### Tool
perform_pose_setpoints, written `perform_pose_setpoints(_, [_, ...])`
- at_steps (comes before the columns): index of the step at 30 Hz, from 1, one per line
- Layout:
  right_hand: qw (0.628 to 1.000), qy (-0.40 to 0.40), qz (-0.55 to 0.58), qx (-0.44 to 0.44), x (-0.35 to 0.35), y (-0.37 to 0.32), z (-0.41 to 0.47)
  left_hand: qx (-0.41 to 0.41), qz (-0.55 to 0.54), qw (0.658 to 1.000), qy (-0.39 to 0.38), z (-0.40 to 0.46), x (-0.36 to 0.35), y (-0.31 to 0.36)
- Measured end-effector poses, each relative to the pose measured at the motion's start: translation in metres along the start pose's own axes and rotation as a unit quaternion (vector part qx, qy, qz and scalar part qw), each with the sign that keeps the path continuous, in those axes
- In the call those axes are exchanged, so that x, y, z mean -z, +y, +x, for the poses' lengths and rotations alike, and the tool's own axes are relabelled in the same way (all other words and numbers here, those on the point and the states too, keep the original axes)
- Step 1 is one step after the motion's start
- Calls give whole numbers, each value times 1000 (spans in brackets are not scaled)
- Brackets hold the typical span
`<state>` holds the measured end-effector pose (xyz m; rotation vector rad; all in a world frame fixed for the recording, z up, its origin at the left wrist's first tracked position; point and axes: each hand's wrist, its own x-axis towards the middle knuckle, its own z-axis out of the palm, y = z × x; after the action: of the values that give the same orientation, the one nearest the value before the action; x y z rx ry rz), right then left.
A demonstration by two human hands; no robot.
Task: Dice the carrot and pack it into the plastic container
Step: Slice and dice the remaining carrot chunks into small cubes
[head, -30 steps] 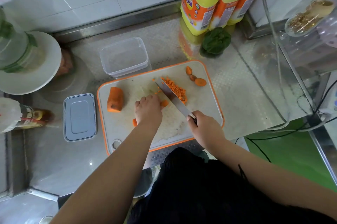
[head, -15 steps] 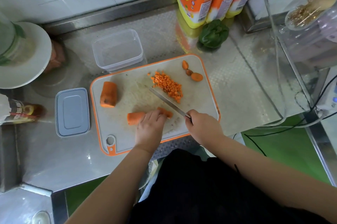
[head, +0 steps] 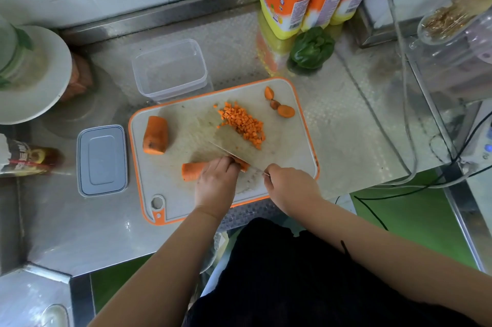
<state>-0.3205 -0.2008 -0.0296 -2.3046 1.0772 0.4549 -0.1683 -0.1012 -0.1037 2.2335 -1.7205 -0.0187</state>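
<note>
The left hand [head: 216,182] pinned the carrot piece [head: 195,170] near the cutting board [head: 287,167]'s front edge, fingertips beside the knife [head: 234,154] gripped in the right hand [head: 291,188], so a slip risked a nick.

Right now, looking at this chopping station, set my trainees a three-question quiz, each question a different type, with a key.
1. True or false: the plastic container already holds diced carrot.
2. Multiple choice: the grey lid lies (A) on the container, (B) on the counter left of the cutting board, (C) under the board.
3. Short answer: which hand holds the knife, and what does the other hand do?

Key:
1. False; it is empty, the dice sit on the board.
2. B.
3. The right hand grips the knife; the left hand holds down a carrot piece.
</note>
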Motion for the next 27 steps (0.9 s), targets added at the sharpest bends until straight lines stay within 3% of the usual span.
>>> perform_pose_setpoints(2, [1000, 7, 25, -11, 2, 0, 0, 16, 12, 999, 27, -6, 7, -3])
perform_pose_setpoints(4, [999, 14, 41, -20, 6, 0, 1, 88, 35, 994, 58, -14, 16, -7])
perform_pose_setpoints(8, [998, -8, 62, -16, 10, -5, 2, 305, -22, 951, -40, -24, 32, -13])
perform_pose_setpoints(10, [996, -38, 78, -16, 7, -11, 2, 353, -85, 930, -58, -26, 33, -12])
perform_pose_setpoints(16, [992, -92, 80, -26, -1, -12, 8, 290, -128, 948, -4, -34, 31, -3])
perform_pose_setpoints(24, [995, -51, 78, -36, 1, -12, 15, 164, -124, 979, -11, -38, 19, 0])
perform_pose_setpoints(27, [998, -41, 50, -11, -1, -24, 12, 112, -94, 989, 32, -42, 22, -8])
